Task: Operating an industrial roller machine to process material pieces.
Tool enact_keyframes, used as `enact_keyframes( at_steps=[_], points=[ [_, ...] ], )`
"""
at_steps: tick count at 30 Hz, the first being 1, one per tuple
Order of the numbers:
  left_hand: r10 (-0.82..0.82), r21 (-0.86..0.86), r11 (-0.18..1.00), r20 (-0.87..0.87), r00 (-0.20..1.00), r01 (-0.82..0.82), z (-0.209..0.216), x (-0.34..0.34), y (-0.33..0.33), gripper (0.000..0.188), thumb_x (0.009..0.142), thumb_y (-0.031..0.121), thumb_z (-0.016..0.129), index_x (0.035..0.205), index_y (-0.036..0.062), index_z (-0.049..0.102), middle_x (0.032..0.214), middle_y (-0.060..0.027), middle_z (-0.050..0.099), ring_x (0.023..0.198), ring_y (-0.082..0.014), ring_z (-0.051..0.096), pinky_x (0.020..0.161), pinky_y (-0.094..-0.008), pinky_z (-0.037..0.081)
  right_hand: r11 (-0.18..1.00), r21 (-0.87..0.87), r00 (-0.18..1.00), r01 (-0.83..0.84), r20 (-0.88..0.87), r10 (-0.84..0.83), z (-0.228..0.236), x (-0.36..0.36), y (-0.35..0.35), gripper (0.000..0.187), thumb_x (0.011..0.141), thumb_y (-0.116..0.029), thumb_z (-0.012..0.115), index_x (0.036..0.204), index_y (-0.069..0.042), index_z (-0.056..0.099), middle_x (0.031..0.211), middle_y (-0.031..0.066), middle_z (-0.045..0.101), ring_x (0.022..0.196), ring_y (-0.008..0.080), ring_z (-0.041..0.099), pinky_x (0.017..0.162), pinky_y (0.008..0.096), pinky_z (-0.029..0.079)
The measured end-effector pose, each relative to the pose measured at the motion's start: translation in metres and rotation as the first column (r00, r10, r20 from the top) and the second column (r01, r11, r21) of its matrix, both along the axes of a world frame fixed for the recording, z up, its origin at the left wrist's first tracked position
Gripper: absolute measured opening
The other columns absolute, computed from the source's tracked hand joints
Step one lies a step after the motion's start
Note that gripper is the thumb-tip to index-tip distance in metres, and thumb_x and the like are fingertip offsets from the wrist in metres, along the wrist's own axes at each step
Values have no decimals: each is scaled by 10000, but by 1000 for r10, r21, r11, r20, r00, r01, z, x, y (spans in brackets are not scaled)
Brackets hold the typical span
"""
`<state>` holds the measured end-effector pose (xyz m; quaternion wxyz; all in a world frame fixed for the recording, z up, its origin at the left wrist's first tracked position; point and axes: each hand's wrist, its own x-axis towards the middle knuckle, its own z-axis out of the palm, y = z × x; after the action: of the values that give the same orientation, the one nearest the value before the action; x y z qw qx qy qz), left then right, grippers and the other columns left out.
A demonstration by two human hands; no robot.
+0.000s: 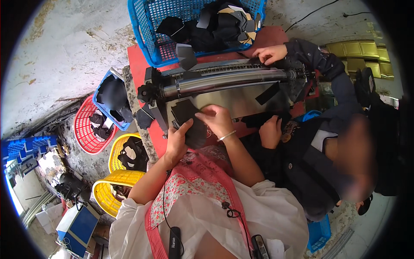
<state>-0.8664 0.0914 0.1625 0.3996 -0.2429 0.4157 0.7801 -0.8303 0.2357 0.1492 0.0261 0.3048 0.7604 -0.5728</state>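
Note:
A fanned stack of thin dark grey sheet pieces is in front of me at the near edge of a roller machine. My left hand grips the stack from the lower left, thumb on top. My right hand is at the stack's right edge, thumb and fingers pinched together there. Just beyond lie the machine's metal feed plate and its shiny steel roller. A dark strip rests on the plate's right part. Another grey piece stands up behind the roller at the left.
A blue basket of dark pieces stands behind the machine on the red table. At right, a co-worker's hand reaches to the roller's far side. A red basket and yellow baskets stand at left. A black knob juts out.

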Motion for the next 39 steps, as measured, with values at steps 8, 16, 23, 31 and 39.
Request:
enact_keyframes(
  at_steps=[8, 16, 23, 31, 39],
  points=[
    [16, 21, 1000, 30, 999, -16, -4, 0, -2, 271, 840, 98, 609, 1083, 2, 538, 968, -94, 627, 811, -203, 637, 686, -322, 552, 952, -72, 955, 297, 14, -297, -3, -9, -1, 205, 814, -140, 686, 829, 2, 539, 678, 40, 597, 463, 108, 552, 422, 242, 463],
    [9, 11, 1000, 47, 999, -10, -3, 0, -4, 258, 856, 142, 623, 1069, 15, 549, 962, -93, 628, 807, -193, 635, 683, -321, 551, 933, -271, 963, 238, 187, -192, -9, -4, 6, 330, 783, -164, 729, 999, -3, 538, 760, 49, 625, 619, 100, 593, 487, 225, 489],
    [-6, -69, 998, -57, 998, 2, -8, -4, -2, 282, 866, 203, 636, 1048, 8, 547, 946, -84, 625, 790, -165, 628, 667, -300, 545, 986, 17, 981, 166, -103, -163, -8, -5, 1, 400, 740, -186, 769, 1001, -13, 520, 809, 63, 626, 682, 113, 608, 603, 247, 498],
    [-222, -11, 974, -216, 951, 225, -3, -4, -12, 302, 822, 92, 674, 1072, -21, 548, 923, -87, 638, 764, -163, 638, 648, -285, 547, 988, 6, 988, -156, -1, 156, 6, 13, 8, 226, 709, -89, 746, 880, 2, 629, 758, 41, 646, 671, 95, 604, 624, 246, 498],
    [-185, 39, 981, -72, 980, 188, 2, -8, -10, 254, 824, 40, 640, 1057, -28, 567, 932, -95, 642, 773, -175, 645, 681, -305, 555, 865, 501, 940, -30, -280, 195, 3, 12, -15, 139, 722, -58, 715, 779, 7, 607, 686, 71, 630, 617, 146, 607, 571, 295, 475]
  ],
)
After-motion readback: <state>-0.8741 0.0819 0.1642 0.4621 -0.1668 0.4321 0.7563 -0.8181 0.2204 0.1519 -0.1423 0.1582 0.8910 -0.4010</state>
